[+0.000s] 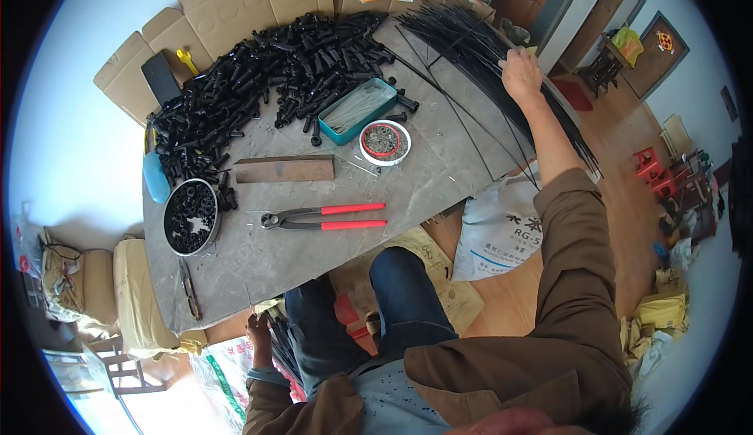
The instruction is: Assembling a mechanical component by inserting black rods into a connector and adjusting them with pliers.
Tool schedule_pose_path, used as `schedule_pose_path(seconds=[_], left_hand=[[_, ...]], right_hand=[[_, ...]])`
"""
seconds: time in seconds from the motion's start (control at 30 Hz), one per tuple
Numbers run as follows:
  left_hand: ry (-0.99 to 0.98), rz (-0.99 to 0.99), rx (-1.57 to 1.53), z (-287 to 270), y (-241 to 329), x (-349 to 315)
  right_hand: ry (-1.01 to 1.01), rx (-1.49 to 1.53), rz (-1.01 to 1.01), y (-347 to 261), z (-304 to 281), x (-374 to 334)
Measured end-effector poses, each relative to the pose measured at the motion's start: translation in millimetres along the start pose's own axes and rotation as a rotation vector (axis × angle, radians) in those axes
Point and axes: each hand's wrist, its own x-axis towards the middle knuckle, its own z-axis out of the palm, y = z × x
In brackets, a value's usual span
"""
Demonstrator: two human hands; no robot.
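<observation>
My right hand reaches to the far right of the table, its fingers curled closed at a bundle of long thin black rods. My left hand hangs low beside my left leg, below the table edge, next to dark thin pieces in a bag; its fingers are too small and shaded to make out. On the table, end-cutting pincers with red handles lie in front of a rusty metal bar. A teal box holds thin pale pins, beside a white round dish with grey bits and a red ring.
Short black tubular parts form a large heap at the back, walled by cardboard. At the left are a round tin of black parts, pliers and a blue object. A white sack stands below the right edge.
</observation>
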Motion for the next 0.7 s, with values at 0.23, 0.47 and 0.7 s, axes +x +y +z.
schedule_pose_path(seconds=[0.23, 0.47, 0.7], left_hand=[[0.024, 0.086, -0.013, -19.3, 33.4, -39.9], [-0.159, -0.104, -0.325, -37.5, 10.3, -56.8], [-0.311, 0.167, -0.331, -69.1, 86.3, -91.9]], right_hand=[[-0.274, 0.244, 0.263, 0.1, -23.5, -21.1], [-0.436, 0.189, 0.191, -0.2, -74.0, -15.4], [-0.173, 0.824, 0.17, 18.9, -110.9, 22.7]])
